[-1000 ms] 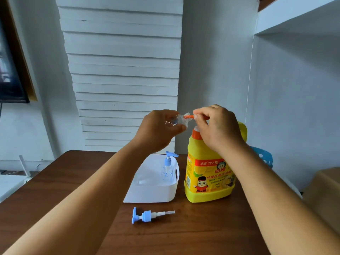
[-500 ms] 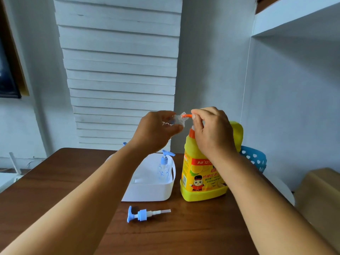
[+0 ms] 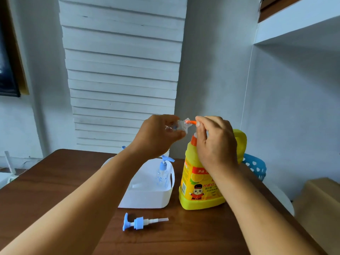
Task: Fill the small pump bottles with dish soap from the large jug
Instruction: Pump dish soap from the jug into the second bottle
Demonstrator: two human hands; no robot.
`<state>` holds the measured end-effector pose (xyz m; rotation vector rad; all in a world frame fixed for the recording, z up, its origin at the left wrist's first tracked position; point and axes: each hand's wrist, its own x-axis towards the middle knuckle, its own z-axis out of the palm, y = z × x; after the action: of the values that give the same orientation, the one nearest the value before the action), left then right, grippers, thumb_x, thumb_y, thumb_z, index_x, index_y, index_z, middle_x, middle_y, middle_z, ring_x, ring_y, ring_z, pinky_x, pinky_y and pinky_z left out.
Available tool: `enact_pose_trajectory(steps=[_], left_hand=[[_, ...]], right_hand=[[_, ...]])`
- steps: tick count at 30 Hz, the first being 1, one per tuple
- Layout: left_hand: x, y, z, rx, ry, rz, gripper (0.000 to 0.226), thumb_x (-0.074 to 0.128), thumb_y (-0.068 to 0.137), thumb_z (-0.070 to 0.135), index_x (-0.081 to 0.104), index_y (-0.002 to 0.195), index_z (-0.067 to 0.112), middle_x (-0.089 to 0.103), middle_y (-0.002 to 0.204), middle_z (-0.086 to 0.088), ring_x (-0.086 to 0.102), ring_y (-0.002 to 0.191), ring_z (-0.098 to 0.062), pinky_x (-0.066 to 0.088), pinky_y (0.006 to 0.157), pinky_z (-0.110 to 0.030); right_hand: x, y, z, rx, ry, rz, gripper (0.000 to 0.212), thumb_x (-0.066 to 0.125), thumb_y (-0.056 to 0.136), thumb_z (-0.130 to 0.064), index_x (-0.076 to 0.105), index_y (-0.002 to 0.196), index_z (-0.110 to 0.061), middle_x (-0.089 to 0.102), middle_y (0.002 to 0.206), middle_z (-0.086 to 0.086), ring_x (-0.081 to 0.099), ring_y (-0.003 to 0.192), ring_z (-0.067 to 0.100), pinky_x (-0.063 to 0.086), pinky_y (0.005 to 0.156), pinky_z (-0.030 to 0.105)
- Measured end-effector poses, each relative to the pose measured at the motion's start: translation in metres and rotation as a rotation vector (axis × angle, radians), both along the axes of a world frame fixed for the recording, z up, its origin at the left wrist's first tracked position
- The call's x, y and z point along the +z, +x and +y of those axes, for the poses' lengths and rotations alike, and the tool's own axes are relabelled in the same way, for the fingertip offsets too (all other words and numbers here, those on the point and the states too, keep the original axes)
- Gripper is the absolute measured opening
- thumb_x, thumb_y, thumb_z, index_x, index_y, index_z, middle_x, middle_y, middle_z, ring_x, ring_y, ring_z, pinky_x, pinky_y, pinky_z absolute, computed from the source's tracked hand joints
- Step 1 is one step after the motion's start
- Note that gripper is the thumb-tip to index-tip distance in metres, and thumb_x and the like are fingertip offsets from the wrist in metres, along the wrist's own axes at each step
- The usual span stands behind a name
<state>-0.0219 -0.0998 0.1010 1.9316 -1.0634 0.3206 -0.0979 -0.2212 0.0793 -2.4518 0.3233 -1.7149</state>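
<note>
White tub (image 3: 165, 197) holds one pump bottle (image 3: 162, 174); left hand (image 3: 156, 135) grips clear bottle (image 3: 181, 125) — right hand (image 3: 216, 142) pinches jug spout (image 3: 191, 122).

Dark brown wooden tabletop (image 3: 55, 181), white plastic tub (image 3: 147, 199) at centre, tall yellow plastic soap jug (image 3: 198, 190) right of it, loose blue-and-white pump head (image 3: 141, 222) lying near

Showing bright yellow on the jug (image 3: 200, 200), with an orange collar and an orange spout (image 3: 191, 122) at the top. Carrying a red-and-yellow label (image 3: 197, 183) with lemon slices and a small cartoon figure in a red coat and black hat. Gleaming clear with pale blue print on the small bottle (image 3: 162, 176), topped in light blue. Lying blue and white, the loose pump (image 3: 139, 222). Sitting plain white, the tub (image 3: 147, 199). Glowing dark reddish-brown with wood grain, the table (image 3: 55, 173). Showing blue with white spots, the basket (image 3: 254, 166).
</note>
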Motion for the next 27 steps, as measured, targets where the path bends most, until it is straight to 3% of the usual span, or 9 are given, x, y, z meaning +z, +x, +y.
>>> enact_pose_trajectory(steps=[2, 5, 10, 15, 18, 21, 23, 25, 27], left_hand=[[-0.004, 0.002, -0.001, 0.010, 0.022, -0.013, 0.010, 0.062, 0.083, 0.029, 0.061, 0.085, 0.019, 0.053, 0.066, 0.014, 0.048, 0.056, -0.003, 0.035, 0.049, -0.004], [-0.007, 0.001, -0.001, 0.012, 0.034, -0.010, 0.015, 0.061, 0.084, 0.030, 0.065, 0.092, 0.017, 0.058, 0.076, 0.009, 0.049, 0.059, -0.002, 0.036, 0.050, -0.004], [0.005, 0.002, 0.001, 0.005, 0.017, -0.015, 0.006, 0.063, 0.082, 0.029, 0.062, 0.083, 0.023, 0.060, 0.077, 0.008, 0.050, 0.058, 0.000, 0.036, 0.051, -0.007], [0.002, 0.001, -0.002, 0.013, 0.028, -0.022, 0.014, 0.064, 0.082, 0.029, 0.066, 0.094, 0.022, 0.062, 0.079, 0.008, 0.055, 0.063, -0.007, 0.039, 0.055, -0.011], [-0.001, -0.001, 0.000, 0.027, 0.046, -0.007, 0.025, 0.063, 0.083, 0.029, 0.065, 0.105, 0.017, 0.062, 0.088, 0.005, 0.057, 0.071, -0.008, 0.041, 0.060, -0.011], [0.004, -0.003, 0.002, 0.031, 0.044, -0.028, 0.021, 0.063, 0.082, 0.030, 0.066, 0.100, 0.019, 0.062, 0.085, 0.007, 0.054, 0.063, 0.000, 0.038, 0.055, -0.008], [0.007, -0.003, 0.002, 0.042, 0.025, -0.042, 0.020, 0.064, 0.082, 0.030, 0.067, 0.098, 0.018, 0.062, 0.083, 0.008, 0.057, 0.066, -0.004, 0.040, 0.057, -0.010], [0.009, -0.003, 0.001, 0.044, 0.021, -0.046, 0.022, 0.065, 0.082, 0.028, 0.067, 0.101, 0.017, 0.061, 0.084, 0.007, 0.060, 0.073, -0.010, 0.045, 0.064, -0.017], [0.006, -0.005, 0.000, 0.041, 0.015, -0.039, 0.023, 0.065, 0.082, 0.028, 0.066, 0.102, 0.017, 0.062, 0.086, 0.005, 0.059, 0.071, -0.007, 0.042, 0.062, -0.012]], right_hand=[[-0.007, 0.002, -0.001, 0.003, 0.001, 0.022, 0.027, 0.048, 0.090, -0.019, 0.066, 0.104, -0.004, 0.068, 0.097, 0.012, 0.059, 0.092, 0.027, 0.043, 0.070, 0.024], [-0.004, -0.001, -0.002, 0.022, -0.005, 0.071, 0.023, 0.051, 0.090, -0.016, 0.067, 0.102, -0.004, 0.068, 0.095, 0.012, 0.060, 0.091, 0.027, 0.044, 0.069, 0.025], [0.023, 0.000, -0.004, -0.012, -0.081, 0.231, 0.024, 0.046, 0.093, -0.018, 0.067, 0.097, -0.007, 0.067, 0.095, 0.011, 0.056, 0.091, 0.024, 0.048, 0.070, 0.032], [0.003, 0.000, 0.002, 0.012, -0.002, 0.060, 0.019, 0.052, 0.089, -0.013, 0.067, 0.098, -0.004, 0.067, 0.092, 0.012, 0.059, 0.086, 0.028, 0.050, 0.066, 0.030], [0.001, 0.001, 0.001, 0.019, 0.015, 0.102, 0.019, 0.052, 0.090, -0.013, 0.067, 0.098, -0.005, 0.067, 0.092, 0.012, 0.059, 0.087, 0.027, 0.047, 0.066, 0.028], [0.017, -0.002, -0.002, 0.011, -0.016, 0.180, 0.024, 0.046, 0.093, -0.017, 0.067, 0.099, -0.007, 0.067, 0.097, 0.010, 0.056, 0.092, 0.023, 0.046, 0.070, 0.027], [0.023, -0.002, -0.004, 0.007, -0.039, 0.194, 0.027, 0.043, 0.094, -0.019, 0.066, 0.100, -0.008, 0.066, 0.099, 0.009, 0.055, 0.094, 0.021, 0.046, 0.072, 0.028], [0.020, -0.001, -0.002, 0.007, -0.022, 0.140, 0.025, 0.046, 0.094, -0.018, 0.067, 0.101, -0.007, 0.067, 0.098, 0.010, 0.056, 0.093, 0.022, 0.045, 0.070, 0.026], [0.008, 0.000, -0.001, 0.026, 0.025, 0.052, 0.024, 0.048, 0.091, -0.018, 0.067, 0.102, -0.006, 0.067, 0.097, 0.010, 0.059, 0.091, 0.024, 0.044, 0.070, 0.024]])
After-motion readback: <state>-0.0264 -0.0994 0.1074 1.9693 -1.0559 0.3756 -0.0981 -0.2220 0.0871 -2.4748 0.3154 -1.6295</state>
